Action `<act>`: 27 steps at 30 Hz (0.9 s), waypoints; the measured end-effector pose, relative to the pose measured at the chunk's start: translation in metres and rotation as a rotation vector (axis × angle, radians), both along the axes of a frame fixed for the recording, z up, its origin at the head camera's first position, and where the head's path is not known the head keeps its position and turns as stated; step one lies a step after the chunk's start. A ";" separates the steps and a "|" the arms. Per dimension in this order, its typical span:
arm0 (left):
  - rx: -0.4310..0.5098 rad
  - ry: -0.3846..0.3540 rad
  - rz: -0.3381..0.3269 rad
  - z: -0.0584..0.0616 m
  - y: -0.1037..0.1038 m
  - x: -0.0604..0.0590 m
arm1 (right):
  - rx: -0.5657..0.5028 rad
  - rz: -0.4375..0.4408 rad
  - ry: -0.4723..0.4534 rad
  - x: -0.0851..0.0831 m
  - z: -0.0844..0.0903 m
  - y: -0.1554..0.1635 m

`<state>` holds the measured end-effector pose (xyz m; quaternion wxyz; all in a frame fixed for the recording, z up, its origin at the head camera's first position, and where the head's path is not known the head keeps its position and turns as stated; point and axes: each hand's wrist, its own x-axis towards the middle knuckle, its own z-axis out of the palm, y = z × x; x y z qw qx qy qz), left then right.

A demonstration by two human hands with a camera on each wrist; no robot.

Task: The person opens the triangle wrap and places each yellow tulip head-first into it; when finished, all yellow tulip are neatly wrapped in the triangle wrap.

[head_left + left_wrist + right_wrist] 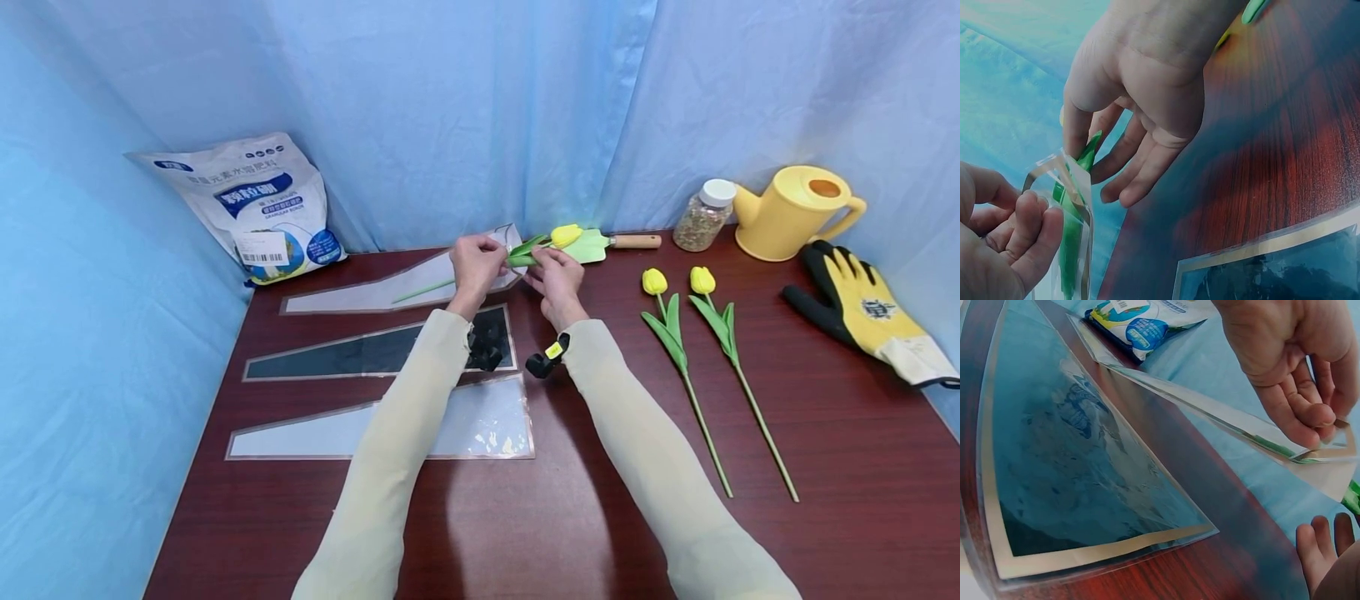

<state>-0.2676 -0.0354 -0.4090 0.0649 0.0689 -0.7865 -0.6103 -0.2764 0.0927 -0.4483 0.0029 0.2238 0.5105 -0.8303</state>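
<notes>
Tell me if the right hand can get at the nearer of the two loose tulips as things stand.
Probably yes: only bare tabletop shows between the right hand and that tulip. But the hand pinches another tulip at the white sleeve, so it would likely have to let go first.

The wrapper point(405, 284) is white, tan-edged, its tulip point(567, 236) yellow and green

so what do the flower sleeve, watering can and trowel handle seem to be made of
Flower sleeve: likely thin, glossy plastic film, since the green stem shows through it.
Watering can: probably moulded plastic, with smooth, even yellow walls; painted metal isn't ruled out.
Trowel handle: apparently smooth wood, judging by its tan colour; grain too small to see.
</notes>
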 end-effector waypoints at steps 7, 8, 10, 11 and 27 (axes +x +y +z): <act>-0.010 0.013 -0.049 0.001 0.000 -0.001 | -0.019 0.005 0.021 0.002 -0.002 -0.004; -0.018 0.015 -0.051 0.001 0.001 -0.002 | -0.026 -0.003 0.024 0.002 -0.003 -0.004; -0.039 0.019 -0.052 0.001 0.002 -0.003 | -0.042 -0.022 0.029 0.002 -0.004 -0.006; -0.047 0.021 -0.051 0.002 0.002 -0.003 | -0.048 -0.032 0.029 0.002 -0.004 -0.006; -0.078 0.027 -0.161 -0.004 -0.008 -0.006 | -0.073 -0.060 0.044 0.003 -0.009 -0.013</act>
